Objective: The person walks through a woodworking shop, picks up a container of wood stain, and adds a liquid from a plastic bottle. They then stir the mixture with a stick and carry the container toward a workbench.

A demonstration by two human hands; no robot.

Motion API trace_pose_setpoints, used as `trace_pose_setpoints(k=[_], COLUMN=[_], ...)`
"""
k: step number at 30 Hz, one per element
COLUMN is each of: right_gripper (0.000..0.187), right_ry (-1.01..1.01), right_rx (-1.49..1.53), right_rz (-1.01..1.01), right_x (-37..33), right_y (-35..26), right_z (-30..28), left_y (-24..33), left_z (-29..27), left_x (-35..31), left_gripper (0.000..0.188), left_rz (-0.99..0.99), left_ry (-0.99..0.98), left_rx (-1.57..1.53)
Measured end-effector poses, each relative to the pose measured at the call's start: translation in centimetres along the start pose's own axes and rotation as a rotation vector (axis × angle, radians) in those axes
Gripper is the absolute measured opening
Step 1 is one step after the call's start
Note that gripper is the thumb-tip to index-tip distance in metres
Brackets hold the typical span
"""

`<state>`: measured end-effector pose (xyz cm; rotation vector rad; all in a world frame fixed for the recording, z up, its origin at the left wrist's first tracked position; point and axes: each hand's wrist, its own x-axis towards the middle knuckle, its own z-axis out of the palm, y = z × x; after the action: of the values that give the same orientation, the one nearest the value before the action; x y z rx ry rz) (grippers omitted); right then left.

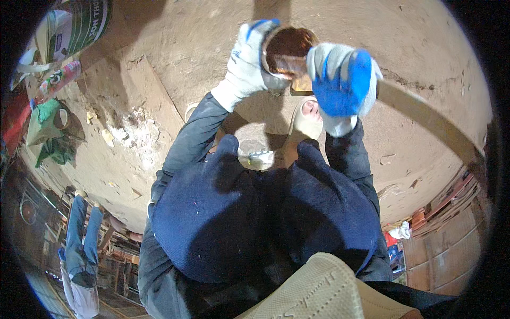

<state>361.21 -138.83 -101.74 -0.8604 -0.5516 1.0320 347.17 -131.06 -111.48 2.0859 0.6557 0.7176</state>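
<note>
My left hand (249,58), in a white and blue work glove, grips the side of a round tin (291,42) filled with glossy brown liquid. My right hand (342,80), gloved with a blue palm, is closed on a brush (293,66) whose brown wet bristles rest at the tin's rim. The brush handle is hidden inside the glove. Both hands are held above the dusty ground, in front of my knees. A long pale wooden strip (430,119) runs from beside my right hand out to the right.
A small round lid (257,157) lies on the ground between my knees, and my sandalled foot (308,119) is beside it. A large bucket (79,21) and bags (50,125) stand far left. Another person's legs (79,239) are at lower left, bricks (446,250) at lower right.
</note>
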Motion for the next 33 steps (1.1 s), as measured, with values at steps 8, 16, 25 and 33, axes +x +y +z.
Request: trace_pose_setpoints(k=[8,16,25,33], right_gripper=[0.042,0.045,0.042,0.041], right_ry=[-0.095,0.166,0.039,0.051], right_rx=[0.062,-0.048,-0.011,0.155], right_rz=[-0.381,-0.389,-0.332,-0.161], right_x=[5.6,5.3,6.5,3.9], right_y=[1.9,6.3,2.2,3.7], right_z=[-4.4,-1.8,-2.4,-2.9], left_y=[1.3,-6.5,-4.1,-4.5], left_z=[-1.9,0.3,-0.3,0.0], left_x=[8.3,4.3,3.9,4.5], left_gripper=[0.043,0.092,0.097,0.091], left_rz=[-0.119,-0.064,-0.069,-0.020], left_ry=[0.006,-0.015,0.042,0.074], left_rx=[-0.091,0.208,0.234,0.182])
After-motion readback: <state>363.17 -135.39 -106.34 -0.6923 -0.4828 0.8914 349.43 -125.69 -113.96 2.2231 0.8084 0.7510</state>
